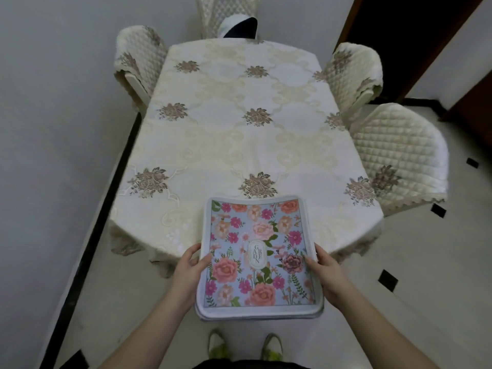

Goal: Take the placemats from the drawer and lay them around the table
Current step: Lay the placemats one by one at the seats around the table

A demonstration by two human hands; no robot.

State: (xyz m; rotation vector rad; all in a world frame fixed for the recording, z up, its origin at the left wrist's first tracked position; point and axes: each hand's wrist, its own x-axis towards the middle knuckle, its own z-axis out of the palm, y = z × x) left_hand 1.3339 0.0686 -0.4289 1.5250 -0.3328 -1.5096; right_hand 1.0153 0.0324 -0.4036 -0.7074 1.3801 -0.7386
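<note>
Head view shows the left hand and right hand each gripping a side of the floral placemats over the surface edge; best keep them flat and set them down gently.

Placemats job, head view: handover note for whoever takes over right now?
Left hand grips the left edge of the placemat stack; right hand grips its right edge.
The stack is held at the near end of the table, its far edge over the tablecloth.
Done: placemats out of the drawer.
Left: none laid yet; place them all around the table.
</note>
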